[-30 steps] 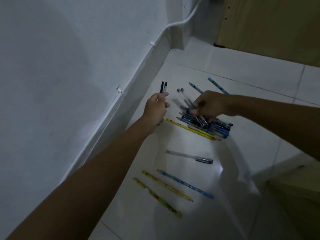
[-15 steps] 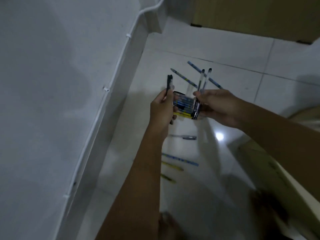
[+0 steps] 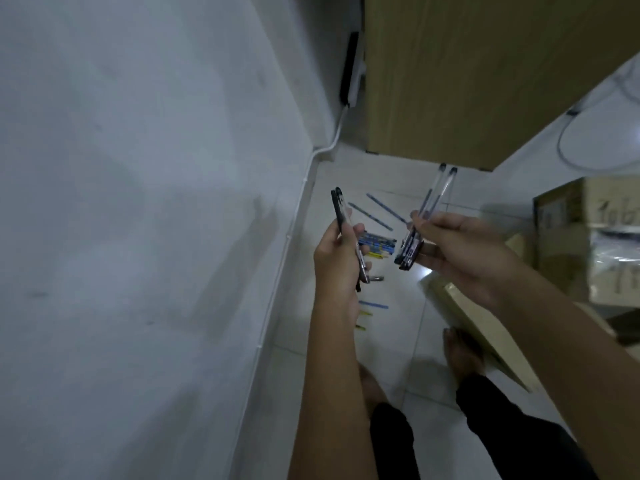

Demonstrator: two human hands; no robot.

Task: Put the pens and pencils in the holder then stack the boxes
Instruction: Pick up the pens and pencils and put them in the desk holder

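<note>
Left hand [image 3: 337,261]: clamped on two dark slim plastic pens [image 3: 346,233], at nine o'clock.
Right hand [image 3: 464,249]: clamped on clear-barrelled pens [image 3: 434,192], at three o'clock.
Advice: bundles are best merged, tips aligned.

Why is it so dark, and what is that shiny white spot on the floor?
Head view: the room is dim, so colours look grey; the white spot is glare on glossy floor tiles; the left hand and right hand are slightly blurred.

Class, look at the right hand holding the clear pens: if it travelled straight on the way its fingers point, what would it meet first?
Probably the left hand with its dark pens; the right hand points leftward across a small gap. Depth is uncertain.
</note>
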